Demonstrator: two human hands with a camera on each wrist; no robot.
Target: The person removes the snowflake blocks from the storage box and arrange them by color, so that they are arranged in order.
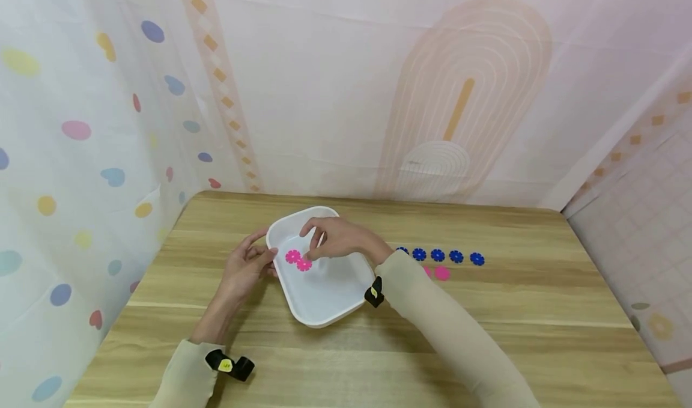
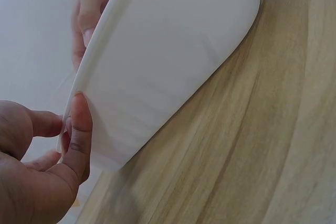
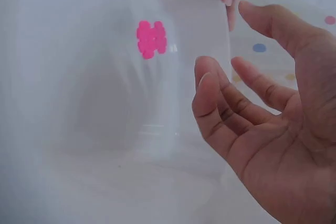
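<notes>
2 pink discs [image 1: 298,260] lie inside our white tray [image 1: 330,312], near its left rim, touching or nearly touching each other. The tray sits on the table [image 1: 486,336] a little left of centre, nearer the far edge than the near one.

Our right hand [image 1: 335,240] hovers over the tray with fingers relaxed and spread; from the head view the fingertips sit right at 1 disc, but the right wrist view shows the palm empty and the fingers apart, gripping nothing. Our left hand [image 1: 245,270] holds the tray's left rim, thumb [image 2: 79,129] pressed on the outer wall and fingers curled over the lip.

We judge the discs to be thin, light, stiff plastic with notched edges. Lying flat on a smooth tray floor, they may slide rather than lift, so a fingertip pinch across opposite notches seems the best hold. The tray looks light and rigid, and could skate on the wood unless steadied at the rim.

Towards the right side of the table, a row of 5 blue discs [image 1: 438,255] runs parallel to the far edge, with more pink discs [image 1: 442,273] just in front, partly hidden by our right sleeve [image 1: 432,318].
</notes>
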